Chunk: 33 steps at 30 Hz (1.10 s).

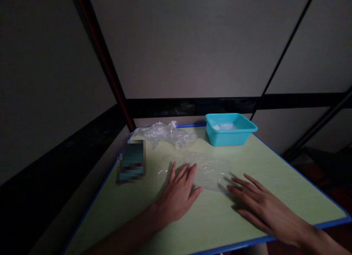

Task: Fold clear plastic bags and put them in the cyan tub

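No text, brand, number or sign can be read.

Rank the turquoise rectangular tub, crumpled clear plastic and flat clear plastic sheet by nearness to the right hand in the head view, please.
1. Flat clear plastic sheet, just left
2. Turquoise rectangular tub, further back
3. Crumpled clear plastic, back left
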Each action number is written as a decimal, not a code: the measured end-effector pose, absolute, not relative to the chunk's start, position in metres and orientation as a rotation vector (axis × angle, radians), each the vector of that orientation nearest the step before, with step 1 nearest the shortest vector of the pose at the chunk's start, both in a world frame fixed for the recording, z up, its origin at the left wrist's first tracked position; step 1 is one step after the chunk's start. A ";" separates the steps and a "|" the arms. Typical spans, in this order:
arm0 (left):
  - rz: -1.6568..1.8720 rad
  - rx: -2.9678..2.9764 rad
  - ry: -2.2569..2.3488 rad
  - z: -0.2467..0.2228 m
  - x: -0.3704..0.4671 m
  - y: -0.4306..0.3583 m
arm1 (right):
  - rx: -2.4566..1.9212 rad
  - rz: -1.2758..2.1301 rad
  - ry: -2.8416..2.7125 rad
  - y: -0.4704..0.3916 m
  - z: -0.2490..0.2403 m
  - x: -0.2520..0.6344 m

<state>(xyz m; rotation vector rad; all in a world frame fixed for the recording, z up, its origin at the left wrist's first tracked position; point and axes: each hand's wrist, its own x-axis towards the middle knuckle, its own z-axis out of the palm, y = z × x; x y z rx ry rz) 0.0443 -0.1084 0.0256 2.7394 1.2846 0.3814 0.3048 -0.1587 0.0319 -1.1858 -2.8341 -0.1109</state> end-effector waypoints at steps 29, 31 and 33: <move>0.191 2.843 0.567 0.035 0.041 -0.111 | -0.642 -0.107 -2.537 -0.176 0.042 0.213; 0.141 2.818 0.449 0.037 0.040 -0.112 | -0.764 0.086 -2.596 -0.166 0.054 0.221; 0.128 2.775 0.382 0.041 0.040 -0.115 | -0.935 0.267 -2.546 -0.150 0.064 0.233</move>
